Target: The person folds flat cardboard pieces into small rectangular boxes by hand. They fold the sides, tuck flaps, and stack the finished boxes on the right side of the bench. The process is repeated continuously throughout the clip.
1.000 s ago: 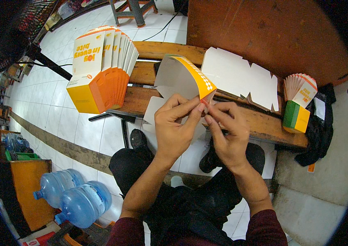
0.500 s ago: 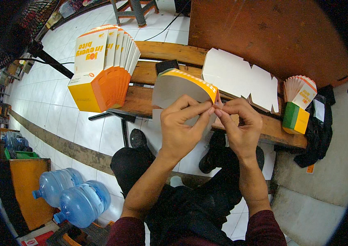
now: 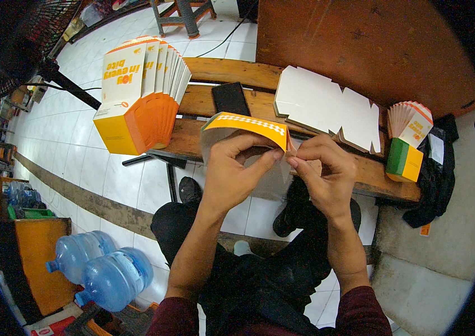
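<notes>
A bent cardboard food carton [image 3: 247, 125], yellow with a white pattern along its edge, is held up between my hands over my lap. My left hand [image 3: 233, 171] wraps its fingers behind the sheet, with the thumb near the right corner. At that same corner my right hand [image 3: 322, 172] pinches a narrow flap between thumb and fingertips. The carton's lower part is partly hidden behind my left hand. Beyond it, a stack of flat white die-cut cartons [image 3: 327, 106] lies on the wooden bench [image 3: 198, 101].
Fanned nested cartons in white, orange and yellow [image 3: 137, 101] stand at the bench's left end. Smaller fanned cartons [image 3: 408, 140] stand at the right, beside a black bag [image 3: 441, 173]. A black phone [image 3: 230, 99] lies on the bench. Blue water jugs [image 3: 117, 277] rest lower left.
The carton has tipped, showing more of its yellow outer face, and its far edge has come down, uncovering the phone. My left hand has shifted slightly left and its thumb has parted from my right fingertips.
</notes>
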Motion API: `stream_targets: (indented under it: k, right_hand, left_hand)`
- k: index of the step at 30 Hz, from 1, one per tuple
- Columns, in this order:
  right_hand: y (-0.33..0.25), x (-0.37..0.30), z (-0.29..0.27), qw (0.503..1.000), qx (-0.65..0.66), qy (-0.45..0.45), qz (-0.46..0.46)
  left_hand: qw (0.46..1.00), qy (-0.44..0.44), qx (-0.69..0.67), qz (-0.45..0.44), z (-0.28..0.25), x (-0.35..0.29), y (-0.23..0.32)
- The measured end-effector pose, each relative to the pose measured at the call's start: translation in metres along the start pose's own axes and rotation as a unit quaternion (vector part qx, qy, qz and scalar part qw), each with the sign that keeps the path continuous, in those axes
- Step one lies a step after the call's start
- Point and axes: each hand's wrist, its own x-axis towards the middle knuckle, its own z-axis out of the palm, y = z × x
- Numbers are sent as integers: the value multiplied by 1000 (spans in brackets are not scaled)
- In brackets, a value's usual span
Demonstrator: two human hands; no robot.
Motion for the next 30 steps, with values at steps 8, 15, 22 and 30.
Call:
stream_targets:
  k: [8, 15, 22, 30]
  right_hand:
    - [-1, -4, 7, 998, -41, 34, -38]
    - [-8, -8, 7, 992, -65, -14, -107]
    - [26, 9, -47, 958, 255, 21, 132]
    - [19, 7, -53, 998, 2, 61, 12]
  left_hand:
    - [991, -9, -131, 22, 15, -3, -10]
    - [983, 61, 27, 169, 18, -4, 3]
    - [932, -108, 168, 302, 35, -17, 5]
    - [991, -104, -66, 45, 24, -4, -16]
